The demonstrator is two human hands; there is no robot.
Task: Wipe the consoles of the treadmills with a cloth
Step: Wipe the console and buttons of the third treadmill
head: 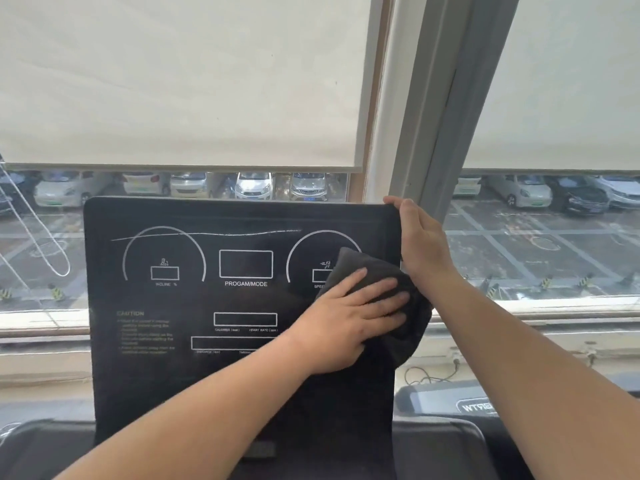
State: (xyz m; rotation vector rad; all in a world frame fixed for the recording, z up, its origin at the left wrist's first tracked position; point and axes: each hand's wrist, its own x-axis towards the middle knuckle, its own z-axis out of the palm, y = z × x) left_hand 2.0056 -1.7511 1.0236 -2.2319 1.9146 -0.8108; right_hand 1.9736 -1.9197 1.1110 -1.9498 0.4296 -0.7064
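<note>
Cloth (360,266) is pressed flat to the console (207,306) by the left hand (349,317), fingers straight, over the speed dial at the right side. Most of the face is left of the hands. The upper right edge is gripped by the right hand (420,244), presumably for steadying.

The console (207,306) stands in the middle. The cloth (367,268) lies on its right part and hangs a little over its right edge, and the left hand (349,323) rests flat on the cloth. The right hand (422,244) holds the console's right edge near the upper corner. Behind the console is the window (512,244), with the blinds (180,81) above the console and parked cars (252,186) beyond. Another machine (446,400) lies low to the right of the console.
</note>
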